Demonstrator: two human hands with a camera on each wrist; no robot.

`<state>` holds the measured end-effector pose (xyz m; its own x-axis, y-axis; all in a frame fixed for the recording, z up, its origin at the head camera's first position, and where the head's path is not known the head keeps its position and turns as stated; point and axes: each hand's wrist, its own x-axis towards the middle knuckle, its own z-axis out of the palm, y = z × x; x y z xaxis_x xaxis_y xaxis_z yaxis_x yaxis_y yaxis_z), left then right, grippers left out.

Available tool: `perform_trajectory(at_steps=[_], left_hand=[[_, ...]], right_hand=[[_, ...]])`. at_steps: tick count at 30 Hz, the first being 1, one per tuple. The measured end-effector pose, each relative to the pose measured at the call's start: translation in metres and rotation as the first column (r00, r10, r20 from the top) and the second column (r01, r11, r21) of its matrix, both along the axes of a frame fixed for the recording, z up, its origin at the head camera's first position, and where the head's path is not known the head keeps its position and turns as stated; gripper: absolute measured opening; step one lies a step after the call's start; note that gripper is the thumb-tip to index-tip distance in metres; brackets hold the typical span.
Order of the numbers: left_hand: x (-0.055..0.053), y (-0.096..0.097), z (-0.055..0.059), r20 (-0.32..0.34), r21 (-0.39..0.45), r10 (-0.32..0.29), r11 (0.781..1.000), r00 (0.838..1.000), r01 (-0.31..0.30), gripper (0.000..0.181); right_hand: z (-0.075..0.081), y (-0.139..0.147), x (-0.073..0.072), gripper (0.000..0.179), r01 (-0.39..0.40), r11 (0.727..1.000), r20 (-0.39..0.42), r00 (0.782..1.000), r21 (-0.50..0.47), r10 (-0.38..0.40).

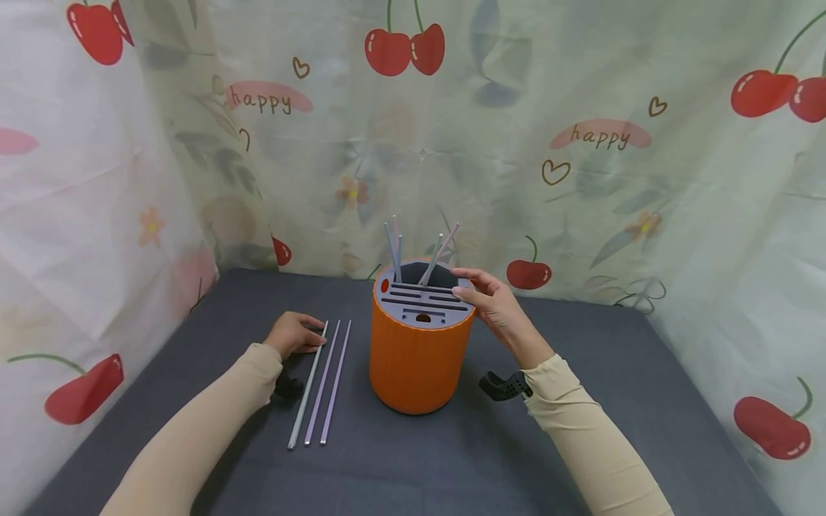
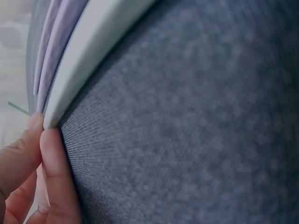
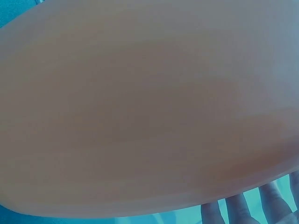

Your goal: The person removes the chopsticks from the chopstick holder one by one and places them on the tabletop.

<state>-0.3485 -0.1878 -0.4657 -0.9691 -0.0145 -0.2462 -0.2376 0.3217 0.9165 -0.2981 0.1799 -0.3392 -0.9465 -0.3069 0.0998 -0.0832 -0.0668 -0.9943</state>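
Observation:
Three chopsticks lie side by side on the dark table, left of the holder: one pale green (image 1: 308, 398) and two lilac (image 1: 323, 387). My left hand (image 1: 293, 333) pinches the far tip of the pale green one between thumb and finger; the left wrist view shows this tip (image 2: 53, 116) up close. An orange cylindrical holder (image 1: 416, 365) with a slotted grey top (image 1: 424, 318) stands upright. My right hand (image 1: 495, 304) grips its right rim, thumb on top. Its other fingers are partly hidden; the holder's wall (image 3: 140, 116) fills most of the right wrist view.
Several blue, green and pink chopsticks (image 1: 395, 247) lean in the holder's rear opening. A dark grey cloth (image 1: 581, 358) covers the table. A cherry-printed curtain (image 1: 439, 158) hangs at the back and along both sides.

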Motion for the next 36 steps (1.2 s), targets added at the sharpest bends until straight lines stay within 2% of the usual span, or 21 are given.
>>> perform_trajectory(at_steps=[5, 16, 20, 23, 26, 28, 31, 32, 34, 36], left_hand=[[-0.002, 0.002, 0.002, 0.015, -0.03, 0.023, 0.999, 1.0, -0.023, 0.044], [-0.002, 0.001, 0.001, 0.027, -0.03, 0.033, 0.999, 0.999, -0.032, 0.044], [-0.002, 0.0, 0.009, 0.021, 0.005, 0.024, 1.0, 0.999, -0.025, 0.043], [-0.001, 0.001, 0.031, -0.03, 0.061, -0.029, 0.998, 0.999, 0.031, 0.044], [0.005, 0.007, 0.07, -0.118, 0.154, -0.087, 0.983, 0.989, 0.105, 0.048], [0.01, 0.017, 0.1, -0.196, 0.234, -0.114, 0.959, 0.974, 0.159, 0.049], [0.021, 0.038, 0.14, -0.307, 0.375, -0.116, 0.897, 0.945, 0.232, 0.048], [0.024, 0.046, 0.15, -0.339, 0.408, -0.114, 0.877, 0.934, 0.255, 0.047], [0.03, 0.061, 0.165, -0.377, 0.441, -0.118, 0.849, 0.918, 0.291, 0.046], [0.034, 0.073, 0.172, -0.395, 0.445, -0.124, 0.841, 0.91, 0.308, 0.046]], right_hand=[[-0.001, 0.0, 0.0, 0.044, -0.004, 1.0, 0.0, 1.0, -0.005, 0.004], [-0.001, 0.0, -0.001, 0.043, 0.004, 1.0, 0.003, 1.0, -0.004, -0.004], [-0.001, 0.0, -0.001, 0.043, 0.012, 1.0, 0.004, 1.0, 0.001, -0.012], [-0.002, 0.0, -0.001, 0.043, 0.012, 1.0, 0.002, 1.0, -0.003, -0.012], [-0.003, 0.0, -0.001, 0.042, 0.007, 1.0, -0.002, 1.0, -0.005, -0.007], [-0.003, 0.001, -0.001, 0.042, 0.007, 1.0, -0.007, 1.0, -0.002, -0.007], [-0.003, 0.002, -0.002, 0.043, 0.006, 1.0, -0.017, 1.0, 0.009, -0.006], [-0.004, 0.002, -0.002, 0.043, 0.007, 1.0, -0.02, 1.0, 0.012, -0.006], [-0.004, 0.002, -0.002, 0.043, 0.003, 1.0, -0.023, 1.0, 0.007, -0.003], [-0.004, 0.0, -0.002, 0.043, -0.005, 1.0, -0.023, 1.0, -0.002, 0.005]])
